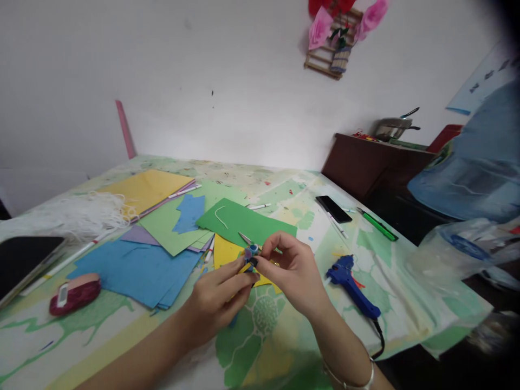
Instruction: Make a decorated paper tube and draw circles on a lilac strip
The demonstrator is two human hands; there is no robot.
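Left hand (222,292): fingers closed together, pinching a small blue-purple piece (252,250) and a yellow strip (245,267). Right hand (293,266): thumb and index bent in at the piece, thumb tip at or against it. Can't tell if they actually pinch it; contact is too small and partly covered. Piece sits between the two hands, raised in front of the body, above the table's middle.

Handling, my read: very light, probably rolled or folded paper, so springy but easy to crush or crease. Not likely slippery. Strip looks thin and flexible, would bend under side load. Hold the piece low by the strip side, light fingertip pressure, keep the blue top free. Any glue on it: can't see.

Just behind the hands: a pointed metal tip (245,238), rest hidden, on or over the green sheet (260,221). Yellow paper (224,250) partly under the hands. White string (220,216) on the green sheet.

Further out, left: blue sheets (138,273), string heap (85,216). Right: glue gun (354,287), nozzle end away from the body, cord trailing off; phone (333,209); green cutter (378,225).
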